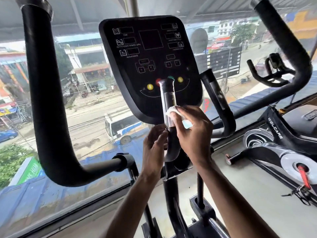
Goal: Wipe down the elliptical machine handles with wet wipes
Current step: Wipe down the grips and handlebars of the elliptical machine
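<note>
The short left inner handle (169,98) of the elliptical stands upright in front of the black console (151,54), with a metal sensor strip on it. My right hand (192,133) presses a white wet wipe (172,112) against the handle's middle, fingers curled round it. My left hand (154,148) holds the handle's lower bend from the left. The right inner handle (216,100) stands bare. Two large padded moving handles rise at the left (46,103) and at the right (288,48).
A big window runs behind the machine, with a street below. An exercise bike (277,148) stands on the floor to the right, close to the right moving handle. The machine's black upright post (171,203) descends between my forearms.
</note>
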Demonstrator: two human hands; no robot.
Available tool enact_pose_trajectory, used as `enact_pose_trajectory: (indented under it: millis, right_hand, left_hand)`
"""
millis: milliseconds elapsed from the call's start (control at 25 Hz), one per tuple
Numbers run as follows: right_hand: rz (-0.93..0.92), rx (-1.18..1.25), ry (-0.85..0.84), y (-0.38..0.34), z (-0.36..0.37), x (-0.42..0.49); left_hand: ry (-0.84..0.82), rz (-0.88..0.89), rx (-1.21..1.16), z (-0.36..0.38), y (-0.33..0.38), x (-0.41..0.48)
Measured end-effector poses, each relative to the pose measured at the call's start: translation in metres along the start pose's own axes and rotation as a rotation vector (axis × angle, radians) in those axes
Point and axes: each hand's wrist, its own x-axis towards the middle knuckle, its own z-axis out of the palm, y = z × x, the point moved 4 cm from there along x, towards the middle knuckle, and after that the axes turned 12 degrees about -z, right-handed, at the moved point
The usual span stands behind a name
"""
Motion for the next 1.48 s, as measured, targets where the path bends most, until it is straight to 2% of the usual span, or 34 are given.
enact_pose_trajectory:
  millis: [360,480,600,760,920,1080,1240,1400,1480]
  right_hand:
    - [-0.077,-0.061,-0.043,0.006,0.011,0.022]
    - [-0.036,-0.071,-0.009,0.009,0.010,0.030]
    - [-0.081,-0.065,-0.082,0.010,0.015,0.033]
    - [-0.078,-0.105,-0.065,0.016,0.019,0.060]
    - [-0.214,-0.123,-0.192,0.005,0.024,0.058]
    - [-0.117,-0.121,-0.106,0.018,0.024,0.075]
    - [-0.270,-0.117,-0.252,0.006,0.030,0.062]
    - [-0.168,-0.139,-0.180,0.015,0.022,0.067]
    - [-0.229,-0.162,-0.260,0.011,0.030,0.072]
  left_hand:
    - [-0.044,-0.027,0.005,-0.003,0.006,0.005]
    - [-0.041,-0.052,-0.005,-0.002,0.007,0.007]
    - [-0.067,-0.051,-0.015,-0.002,0.008,0.006]
    - [-0.060,-0.043,-0.005,-0.003,0.014,0.009]
    - [-0.068,-0.035,-0.023,-0.007,0.026,0.016]
    - [-0.096,-0.073,-0.055,-0.006,0.023,0.012]
    - [-0.073,-0.025,-0.006,-0.006,0.021,0.009]
    - [-0.078,-0.075,0.001,-0.005,0.017,0.009]
    - [-0.081,-0.085,0.001,-0.006,0.016,0.009]
